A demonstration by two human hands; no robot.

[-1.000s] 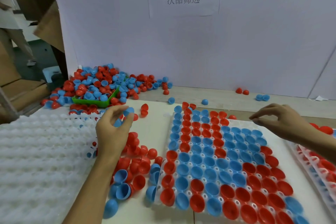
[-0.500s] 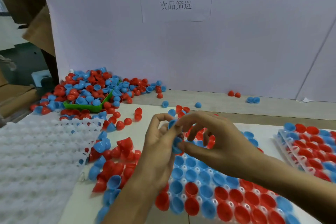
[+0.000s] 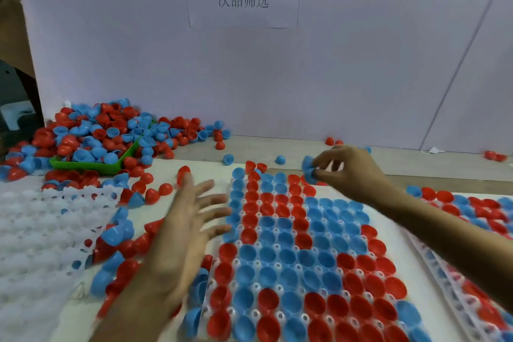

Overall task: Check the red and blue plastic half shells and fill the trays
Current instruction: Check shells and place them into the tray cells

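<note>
A white tray in front of me holds rows of red and blue half shells, open side up. My right hand hovers over the tray's far right corner and pinches a blue half shell between thumb and fingers. My left hand is blurred, fingers spread and empty, at the tray's left edge above a loose heap of red and blue shells.
A large pile of shells covers a green bin at the back left. An empty white tray lies at the left. Another filled tray lies at the right. Stray shells dot the table by the white wall.
The hands met over the tray and the blue shell passed from left to right. The right hand has carried it to the far right corner; the left hand has opened and drawn back left.
</note>
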